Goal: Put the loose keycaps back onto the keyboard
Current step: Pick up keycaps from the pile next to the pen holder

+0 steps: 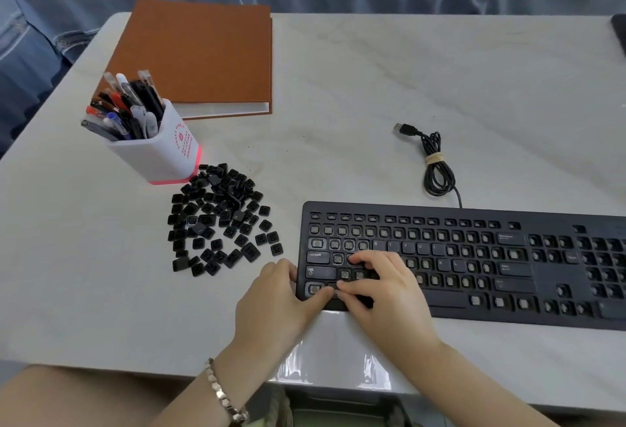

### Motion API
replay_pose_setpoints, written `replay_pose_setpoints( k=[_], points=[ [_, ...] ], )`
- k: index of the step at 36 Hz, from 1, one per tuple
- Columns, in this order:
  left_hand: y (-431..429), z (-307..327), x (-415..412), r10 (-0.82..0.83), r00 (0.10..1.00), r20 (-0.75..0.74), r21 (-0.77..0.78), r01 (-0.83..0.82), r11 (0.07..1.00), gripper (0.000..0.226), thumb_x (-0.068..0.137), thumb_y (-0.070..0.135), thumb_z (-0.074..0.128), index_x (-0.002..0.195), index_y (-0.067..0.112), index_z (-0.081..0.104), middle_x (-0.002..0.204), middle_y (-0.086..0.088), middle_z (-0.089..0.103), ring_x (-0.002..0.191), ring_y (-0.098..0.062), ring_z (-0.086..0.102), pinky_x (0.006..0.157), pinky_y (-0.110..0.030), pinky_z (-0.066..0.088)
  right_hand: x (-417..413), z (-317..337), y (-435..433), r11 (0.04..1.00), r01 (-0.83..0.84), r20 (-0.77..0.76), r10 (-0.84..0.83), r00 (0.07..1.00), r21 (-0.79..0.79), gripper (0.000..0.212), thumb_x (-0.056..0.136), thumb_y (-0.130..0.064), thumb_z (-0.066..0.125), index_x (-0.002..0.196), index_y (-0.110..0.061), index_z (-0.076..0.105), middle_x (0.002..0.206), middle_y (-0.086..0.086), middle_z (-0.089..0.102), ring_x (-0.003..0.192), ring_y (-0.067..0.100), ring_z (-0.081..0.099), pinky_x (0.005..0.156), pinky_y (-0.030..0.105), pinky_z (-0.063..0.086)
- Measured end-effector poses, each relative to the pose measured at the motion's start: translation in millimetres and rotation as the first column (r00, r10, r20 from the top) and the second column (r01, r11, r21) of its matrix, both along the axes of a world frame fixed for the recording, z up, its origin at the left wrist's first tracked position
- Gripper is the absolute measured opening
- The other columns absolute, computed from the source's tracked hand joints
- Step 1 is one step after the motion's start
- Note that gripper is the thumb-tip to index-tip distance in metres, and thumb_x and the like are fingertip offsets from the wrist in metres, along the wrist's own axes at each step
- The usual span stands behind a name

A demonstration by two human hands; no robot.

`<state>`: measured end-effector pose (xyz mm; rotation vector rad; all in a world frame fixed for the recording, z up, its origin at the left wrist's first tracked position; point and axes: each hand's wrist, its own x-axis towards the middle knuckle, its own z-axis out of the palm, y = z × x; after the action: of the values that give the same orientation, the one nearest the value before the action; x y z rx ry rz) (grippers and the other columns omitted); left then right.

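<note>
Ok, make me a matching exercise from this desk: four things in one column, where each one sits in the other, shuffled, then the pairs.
1 loose keycaps
2 pen holder
3 brown folder
4 USB cable

A coiled behind the keyboard
B far left corner of the table
C heaped left of the keyboard
D just behind the loose keycaps

Pairs: 1-C, 2-D, 3-B, 4-A

Black keyboard point(474, 257) mostly bare of caps; loose black keycaps point(220, 220) heaped left.
</note>
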<state>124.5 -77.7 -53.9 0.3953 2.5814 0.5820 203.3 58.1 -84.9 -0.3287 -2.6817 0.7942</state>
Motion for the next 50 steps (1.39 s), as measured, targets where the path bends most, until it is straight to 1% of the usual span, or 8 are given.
replay_pose_setpoints(
  k=[5, 9, 14, 19, 27, 31, 39, 50],
  points=[
    [-13, 3, -6, 0.017, 0.997, 0.078, 0.282, -0.038, 0.959, 0.026, 0.102, 0.021, 0.029, 0.122, 0.019, 0.045, 0.124, 0.007, 0.045, 0.087, 0.012, 0.045, 0.073, 0.004, 0.032, 2, 5, 4, 0.997, -0.033, 0.044, 0.036, 0.998, -0.075, 0.011, 0.069, -0.027, 0.068, 0.076, -0.024, 0.076, 0.098, -0.004, 0.065, 0.093, 0.008, 0.045, 0.078, 0.028, 0.048],
    [-19, 12, -13, 0.024, 1.0, 0.019, 0.414, -0.03, 0.91, 0.024, 0.1, 0.019, 0.034, 0.121, 0.029, 0.037, 0.11, 0.014, 0.052, 0.09, 0.011, 0.048, 0.079, 0.003, 0.032, 1, 20, 10, 0.962, 0.016, 0.138, 0.022, 0.99, -0.271, 0.01, 0.079, -0.015, 0.072, 0.087, -0.02, 0.076, 0.096, -0.019, 0.055, 0.092, -0.007, 0.046, 0.087, -0.002, 0.027],
    [-13, 25, -17, 0.019, 0.998, 0.067, 0.571, -0.053, 0.819, 0.025, 0.097, 0.007, 0.042, 0.097, 0.03, 0.035, 0.104, 0.014, 0.061, 0.073, 0.003, 0.055, 0.074, -0.009, 0.042, 0, 39, 18, 0.865, 0.096, 0.14, -0.03, 0.99, -0.492, 0.025, 0.081, -0.007, 0.068, 0.08, -0.032, 0.07, 0.086, -0.019, 0.064, 0.086, -0.006, 0.056, 0.073, 0.005, 0.041],
    [-2, 33, -13, 0.043, 0.938, 0.345, 0.67, -0.278, 0.688, 0.018, 0.089, -0.003, 0.054, 0.097, 0.013, 0.057, 0.095, 0.008, 0.072, 0.076, 0.0, 0.065, 0.064, -0.01, 0.047, 1, 50, 20, 0.764, 0.172, 0.228, -0.033, 0.973, -0.622, 0.024, 0.082, -0.009, 0.067, 0.079, -0.032, 0.069, 0.081, -0.013, 0.068, 0.074, 0.003, 0.059, 0.068, 0.007, 0.044],
    [9, 33, -2, -0.055, 0.904, 0.424, 0.619, -0.245, 0.746, 0.025, 0.082, -0.003, 0.065, 0.096, 0.018, 0.07, 0.079, 0.001, 0.068, 0.071, -0.004, 0.066, 0.072, -0.015, 0.05, 0, 59, 19, 0.462, 0.205, 0.239, 0.016, 0.971, -0.863, 0.016, 0.082, -0.002, 0.065, 0.086, -0.017, 0.069, 0.068, 0.002, 0.072, 0.067, 0.01, 0.067, 0.066, 0.016, 0.053],
    [19, 37, 2, -0.113, 0.88, 0.462, 0.619, -0.229, 0.751, 0.029, 0.083, -0.005, 0.064, 0.096, 0.021, 0.07, 0.091, -0.004, 0.068, 0.071, -0.002, 0.064, 0.065, -0.014, 0.049, 2, 58, 19, 0.556, 0.178, 0.205, -0.014, 0.979, -0.812, 0.031, 0.077, 0.002, 0.07, 0.085, -0.027, 0.068, 0.07, -0.008, 0.071, 0.066, 0.003, 0.065, 0.065, 0.013, 0.051],
    [33, 36, 4, 0.012, 0.738, 0.675, 0.533, -0.498, 0.684, 0.015, 0.081, -0.003, 0.067, 0.085, 0.011, 0.065, 0.069, 0.004, 0.065, 0.06, -0.001, 0.061, 0.056, -0.016, 0.049, 11, 58, 23, 0.775, 0.027, 0.062, 0.016, 0.998, -0.631, 0.041, 0.071, -0.001, 0.076, 0.084, -0.039, 0.067, 0.079, -0.004, 0.067, 0.073, 0.003, 0.063, 0.069, 0.012, 0.05],
    [42, 30, 11, 0.054, 0.676, 0.735, 0.49, -0.584, 0.648, 0.012, 0.078, -0.007, 0.068, 0.082, 0.004, 0.065, 0.066, -0.005, 0.066, 0.061, -0.009, 0.064, 0.058, -0.018, 0.053, 17, 44, 34, 0.844, 0.012, 0.072, 0.032, 0.997, -0.537, 0.025, 0.071, -0.003, 0.077, 0.088, -0.021, 0.072, 0.08, -0.013, 0.065, 0.076, -0.003, 0.062, 0.068, 0.006, 0.046]
  ],
)
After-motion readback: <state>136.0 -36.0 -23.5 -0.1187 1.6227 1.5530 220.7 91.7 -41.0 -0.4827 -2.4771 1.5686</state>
